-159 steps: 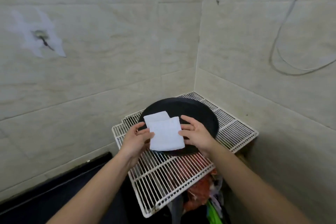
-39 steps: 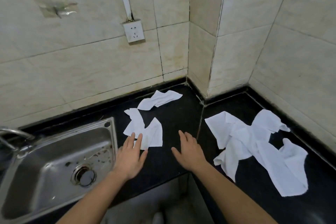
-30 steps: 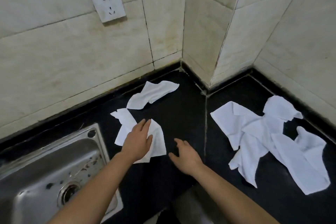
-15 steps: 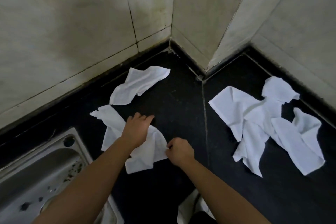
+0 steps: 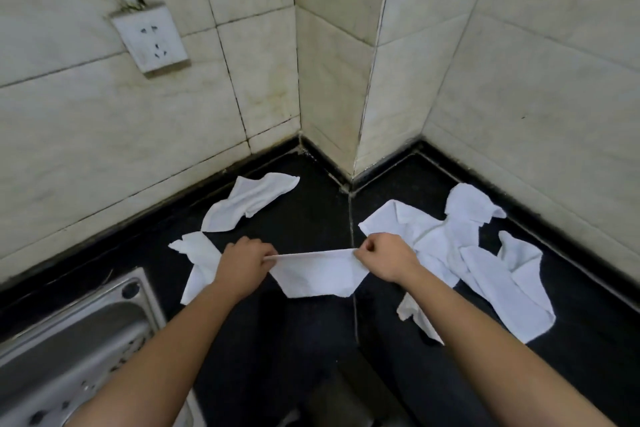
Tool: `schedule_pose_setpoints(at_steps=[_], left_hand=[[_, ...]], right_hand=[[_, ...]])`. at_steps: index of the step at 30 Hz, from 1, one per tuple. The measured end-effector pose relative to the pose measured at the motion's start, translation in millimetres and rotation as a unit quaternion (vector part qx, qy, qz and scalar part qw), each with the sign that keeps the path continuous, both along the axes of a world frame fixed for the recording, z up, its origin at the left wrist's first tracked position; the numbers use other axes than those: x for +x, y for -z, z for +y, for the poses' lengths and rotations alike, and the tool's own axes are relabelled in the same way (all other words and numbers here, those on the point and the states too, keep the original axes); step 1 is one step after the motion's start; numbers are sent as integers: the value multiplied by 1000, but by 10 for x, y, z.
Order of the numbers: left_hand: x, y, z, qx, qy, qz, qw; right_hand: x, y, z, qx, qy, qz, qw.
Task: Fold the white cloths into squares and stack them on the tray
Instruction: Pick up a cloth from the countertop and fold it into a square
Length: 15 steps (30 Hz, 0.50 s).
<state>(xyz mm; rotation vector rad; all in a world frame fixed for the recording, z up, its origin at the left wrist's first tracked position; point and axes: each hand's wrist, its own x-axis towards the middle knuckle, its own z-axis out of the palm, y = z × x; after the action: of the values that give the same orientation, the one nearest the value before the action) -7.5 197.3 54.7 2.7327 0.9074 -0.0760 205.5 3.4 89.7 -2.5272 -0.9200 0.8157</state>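
A white cloth [image 5: 318, 274] hangs stretched between my two hands above the black counter. My left hand [image 5: 246, 263] pinches its left top corner and my right hand [image 5: 386, 258] pinches its right top corner. Another crumpled white cloth [image 5: 195, 262] lies on the counter just left of my left hand, partly hidden by it. A third white cloth [image 5: 249, 201] lies farther back near the wall. Several white cloths lie in a loose heap [image 5: 485, 263] on the right. The tray is out of view.
The black counter [image 5: 311, 218] runs into a tiled wall corner with a protruding pillar [image 5: 332, 87]. A steel sink [image 5: 69, 350] is set in at the lower left. A wall socket [image 5: 149, 36] sits up on the left wall.
Both hands took hold of one cloth on the counter by its corners, lifted it and pulled it taut between them. Before that I turned from the tray on the wire rack to this counter.
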Motion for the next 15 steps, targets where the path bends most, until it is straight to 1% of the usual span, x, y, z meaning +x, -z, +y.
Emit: schedule_pose_setpoints(at_steps=[2,5,9,11,15], left_hand=[[7,-91,-66,-55,-17,-34,998],[62,-242,-163,-125,-55,-59,989],[207,-349,-193,-188,-118,-119,968],[308,-429,-133,-180,-128,-154,963],[497,-655,-42,-115,-140,-254,950]], right_hand=[[95,-97,-83,9,5,1,1000],[200,-210,-181,24,17,-23,999],[324,-249,-173,54,-3,-32,998],[398,-301,-105,92,-10,-43,995],[541,-494,26,192,4,-87,978]])
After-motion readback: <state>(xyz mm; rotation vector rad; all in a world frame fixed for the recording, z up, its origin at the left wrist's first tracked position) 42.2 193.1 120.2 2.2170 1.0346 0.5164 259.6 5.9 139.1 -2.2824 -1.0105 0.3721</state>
